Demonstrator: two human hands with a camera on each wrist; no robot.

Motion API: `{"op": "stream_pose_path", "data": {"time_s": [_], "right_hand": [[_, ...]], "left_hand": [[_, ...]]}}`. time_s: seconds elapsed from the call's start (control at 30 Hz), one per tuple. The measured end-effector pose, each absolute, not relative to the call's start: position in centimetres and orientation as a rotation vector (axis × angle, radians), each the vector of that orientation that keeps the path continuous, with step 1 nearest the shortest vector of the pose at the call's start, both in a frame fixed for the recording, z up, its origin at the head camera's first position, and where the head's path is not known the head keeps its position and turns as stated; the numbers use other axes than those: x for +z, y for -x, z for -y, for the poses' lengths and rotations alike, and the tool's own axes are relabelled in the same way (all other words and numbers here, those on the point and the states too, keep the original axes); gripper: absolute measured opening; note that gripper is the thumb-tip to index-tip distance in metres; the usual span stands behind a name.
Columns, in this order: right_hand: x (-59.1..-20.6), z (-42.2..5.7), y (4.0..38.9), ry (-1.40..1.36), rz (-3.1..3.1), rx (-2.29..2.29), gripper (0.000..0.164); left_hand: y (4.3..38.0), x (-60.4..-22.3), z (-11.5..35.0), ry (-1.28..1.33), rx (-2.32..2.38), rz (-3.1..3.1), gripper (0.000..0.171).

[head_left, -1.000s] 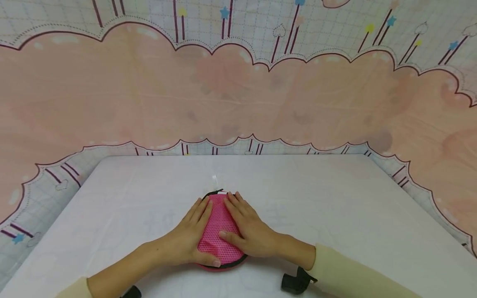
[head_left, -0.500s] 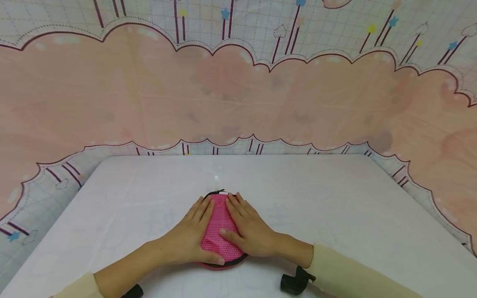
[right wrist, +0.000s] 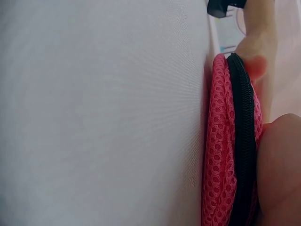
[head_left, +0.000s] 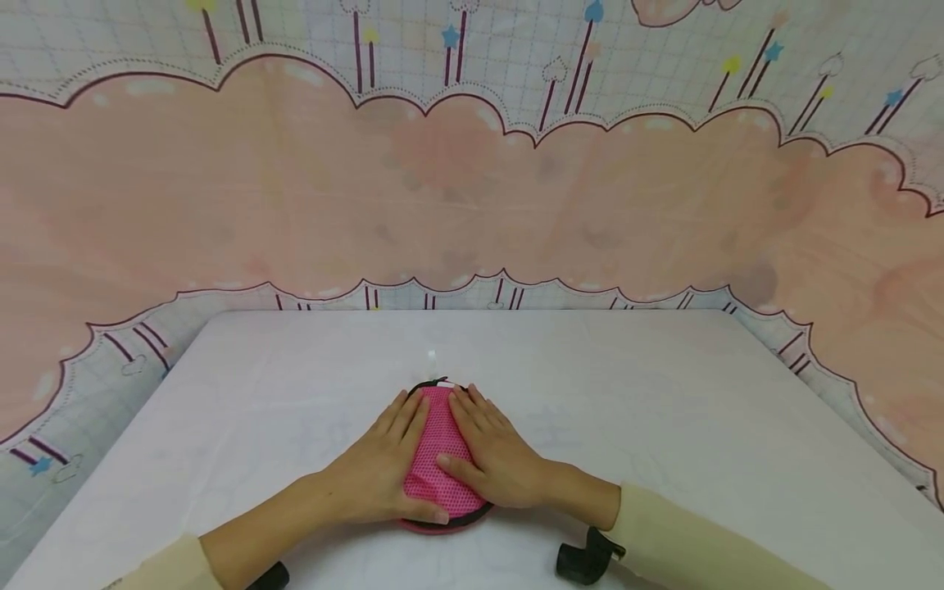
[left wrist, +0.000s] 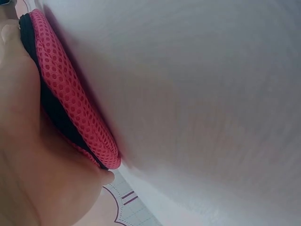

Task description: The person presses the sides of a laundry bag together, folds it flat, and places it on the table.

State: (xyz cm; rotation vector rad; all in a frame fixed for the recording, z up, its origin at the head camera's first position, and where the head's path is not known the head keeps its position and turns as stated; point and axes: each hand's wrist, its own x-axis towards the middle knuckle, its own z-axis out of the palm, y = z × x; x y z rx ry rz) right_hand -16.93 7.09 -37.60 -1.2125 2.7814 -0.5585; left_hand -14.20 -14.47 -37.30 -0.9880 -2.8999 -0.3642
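Note:
A pink mesh pouch (head_left: 438, 459) with a black zipper edge lies on the white table, its narrower end pointing away from me. My left hand (head_left: 376, 467) rests on its left side, fingers extended along the top and thumb across the near edge. On the opposite side, my right hand (head_left: 505, 463) lies with straight fingers, its thumb over the middle of the mesh. The right wrist view shows the closed black zipper (right wrist: 243, 136) running along the pouch's side. From the left wrist, the pouch's mesh side (left wrist: 70, 89) appears low against the table. Whatever is inside is hidden.
The white table (head_left: 664, 410) extends around the pouch. Behind it hangs a peach and white patterned cloth (head_left: 472, 188). A black device (head_left: 583, 561) sits by the right sleeve, and another black piece (head_left: 271, 576) shows under the left wrist.
The left hand and the pouch's near left edge have shifted slightly to the right, while the head view itself has moved a little. Both hands stay on the pouch.

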Motion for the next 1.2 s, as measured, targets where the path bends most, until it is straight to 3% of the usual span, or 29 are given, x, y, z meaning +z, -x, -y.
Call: {"op": "stream_pose_path", "data": {"time_s": [1.2], "right_hand": [[-37.7,-7.11,17.02,1.212,-2.764,-0.593,0.076]], "left_hand": [[14.35,-37.53,14.23,0.975,-0.353,2.951,0.125]]}}
